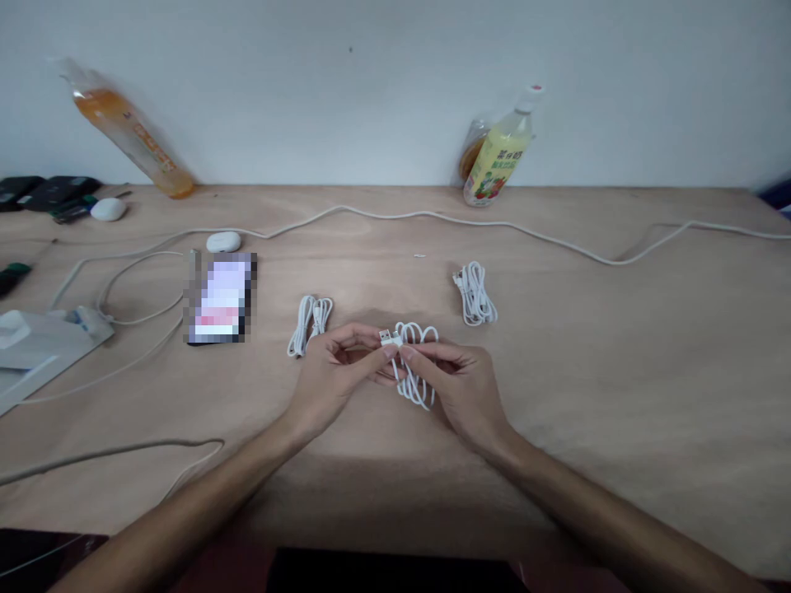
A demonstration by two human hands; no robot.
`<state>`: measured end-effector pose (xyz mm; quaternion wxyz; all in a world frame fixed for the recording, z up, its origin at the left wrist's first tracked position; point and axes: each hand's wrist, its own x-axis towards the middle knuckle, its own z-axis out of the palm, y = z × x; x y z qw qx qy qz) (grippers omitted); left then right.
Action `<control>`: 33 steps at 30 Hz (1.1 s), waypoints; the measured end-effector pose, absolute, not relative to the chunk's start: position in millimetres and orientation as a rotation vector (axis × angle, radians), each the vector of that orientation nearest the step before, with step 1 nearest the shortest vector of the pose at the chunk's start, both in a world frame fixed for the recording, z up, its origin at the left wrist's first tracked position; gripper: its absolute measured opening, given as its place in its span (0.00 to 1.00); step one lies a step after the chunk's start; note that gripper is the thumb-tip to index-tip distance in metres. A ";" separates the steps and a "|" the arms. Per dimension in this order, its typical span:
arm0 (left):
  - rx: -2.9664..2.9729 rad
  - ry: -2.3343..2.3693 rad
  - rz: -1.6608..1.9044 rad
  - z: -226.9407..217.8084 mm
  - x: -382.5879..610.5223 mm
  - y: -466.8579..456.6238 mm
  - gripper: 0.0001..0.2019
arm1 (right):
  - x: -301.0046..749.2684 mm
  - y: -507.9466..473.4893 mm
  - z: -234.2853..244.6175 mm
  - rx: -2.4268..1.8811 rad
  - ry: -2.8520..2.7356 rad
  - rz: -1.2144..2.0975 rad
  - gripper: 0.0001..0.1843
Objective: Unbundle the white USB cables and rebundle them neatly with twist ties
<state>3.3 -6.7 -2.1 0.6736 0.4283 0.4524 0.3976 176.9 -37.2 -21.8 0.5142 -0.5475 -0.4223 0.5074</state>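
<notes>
Between both hands, above the wooden table (606, 354), is a white USB cable (415, 380) in loose coils. My left hand (337, 362) pinches it close to its plugs, with a metal USB connector pointing up and left. My right hand (463, 375) grips the same cable from the other side, thumb near the left thumb. Just beyond my left hand lies a bundled white cable (302, 325). Another bundled white cable (475, 294) rests farther back on the right.
A phone (221, 298) and a white earbud case (223, 242) lie to the left. A long white cord (426, 215) crosses the table. An orange drink bottle (133, 140) and a yellow drink bottle (499, 156) lean on the wall. A white box (43, 346) is at far left.
</notes>
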 end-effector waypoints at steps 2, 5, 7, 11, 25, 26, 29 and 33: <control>0.968 1.041 0.919 -2.7 3.6 -6.9 0.13 | 176.4 -35.9 -22.5 -1.307 -0.999 1.221 0.04; 0.978 1.061 0.955 -3.0 4.2 -6.7 0.13 | 174.9 -35.0 -24.2 -1.273 -0.947 1.260 0.03; 0.994 1.049 0.959 -2.7 4.8 -6.4 0.13 | 174.6 -34.9 -25.1 -1.251 -0.927 1.301 0.04; 0.983 1.025 0.955 -1.7 5.6 -6.1 0.12 | 175.8 -34.7 -24.9 -1.206 -0.891 1.353 0.04; 0.974 1.065 0.900 -0.7 4.1 -6.1 0.12 | 175.2 -34.6 -25.3 -1.178 -0.814 1.417 0.08; 0.978 1.064 0.897 -0.8 3.9 -6.2 0.12 | 175.2 -34.7 -25.2 -1.180 -0.815 1.416 0.08; 1.001 1.061 0.880 -0.6 3.1 -6.2 0.12 | 175.8 -35.2 -25.1 -1.186 -0.833 1.409 0.08; 1.008 1.059 0.879 -0.5 2.5 -5.9 0.13 | 177.1 -35.4 -25.5 -1.174 -0.834 1.419 0.08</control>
